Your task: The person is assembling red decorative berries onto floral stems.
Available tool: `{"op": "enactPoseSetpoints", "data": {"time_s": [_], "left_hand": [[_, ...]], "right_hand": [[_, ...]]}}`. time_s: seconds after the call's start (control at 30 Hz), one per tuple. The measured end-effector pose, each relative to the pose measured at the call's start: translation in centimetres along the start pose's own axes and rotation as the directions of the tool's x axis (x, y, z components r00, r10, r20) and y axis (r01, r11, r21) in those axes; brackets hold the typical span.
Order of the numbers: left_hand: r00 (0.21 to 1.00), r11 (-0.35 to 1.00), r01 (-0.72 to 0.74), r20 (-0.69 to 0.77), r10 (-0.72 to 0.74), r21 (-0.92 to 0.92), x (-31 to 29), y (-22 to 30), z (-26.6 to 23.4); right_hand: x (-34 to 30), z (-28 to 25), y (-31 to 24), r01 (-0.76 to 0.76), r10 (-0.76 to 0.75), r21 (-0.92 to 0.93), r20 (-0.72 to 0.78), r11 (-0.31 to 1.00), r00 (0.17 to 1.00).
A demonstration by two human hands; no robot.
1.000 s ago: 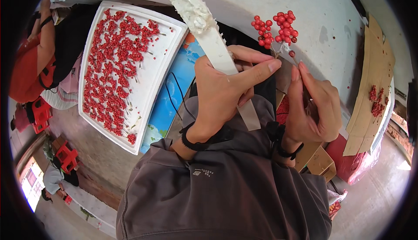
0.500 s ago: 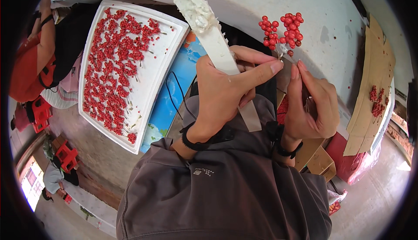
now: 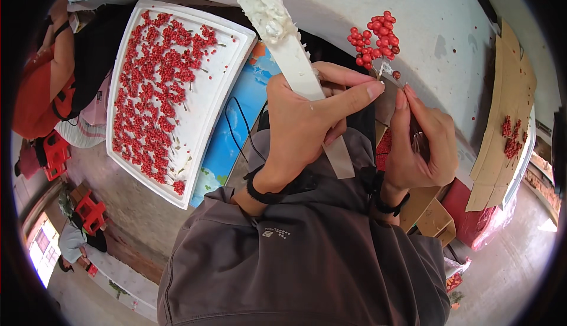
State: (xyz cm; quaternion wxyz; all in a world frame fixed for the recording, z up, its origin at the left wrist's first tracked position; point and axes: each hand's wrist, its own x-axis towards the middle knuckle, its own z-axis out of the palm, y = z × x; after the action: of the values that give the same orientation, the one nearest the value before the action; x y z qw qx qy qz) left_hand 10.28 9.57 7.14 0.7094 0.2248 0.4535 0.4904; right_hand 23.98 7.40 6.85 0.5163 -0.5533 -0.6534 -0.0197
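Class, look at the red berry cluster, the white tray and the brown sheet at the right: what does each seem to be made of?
Berry cluster: probably foam or plastic, since the beads are uniform and matte red.
White tray: looks like foam or plastic, with a smooth matte white raised rim.
Brown sheet: cardboard, flat and dull tan with cut edges.

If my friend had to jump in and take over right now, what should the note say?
Left hand: gripping a white strip, crusted at its far end, forefinger stretched toward the berry sprig.
Right hand: fingertips pinching under the red berry sprig, holding it up.
White tray at left: covered with many small red berry bunches.
Cardboard at right: a few more red bunches lie on it.
Done: lots of bunches laid out on the tray.
Left: the sprig in hand is not yet put down.
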Motion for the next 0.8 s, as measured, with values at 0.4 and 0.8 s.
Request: {"op": "enactPoseSetpoints", "data": {"time_s": [0.4,0.8], "left_hand": [[1.0,1.0,-0.005,-0.012,0.006,0.012,0.09,-0.23,0.04],[0.999,0.999,-0.036,-0.019,0.036,0.015,0.08,-0.32,-0.05]], "right_hand": [[0.02,-0.11,0.01,0.049,-0.049,0.007,-0.006,0.999,0.999],[-0.08,0.17,-0.28,-0.018,0.018,-0.015,0.001,1.0,1.0]]}}
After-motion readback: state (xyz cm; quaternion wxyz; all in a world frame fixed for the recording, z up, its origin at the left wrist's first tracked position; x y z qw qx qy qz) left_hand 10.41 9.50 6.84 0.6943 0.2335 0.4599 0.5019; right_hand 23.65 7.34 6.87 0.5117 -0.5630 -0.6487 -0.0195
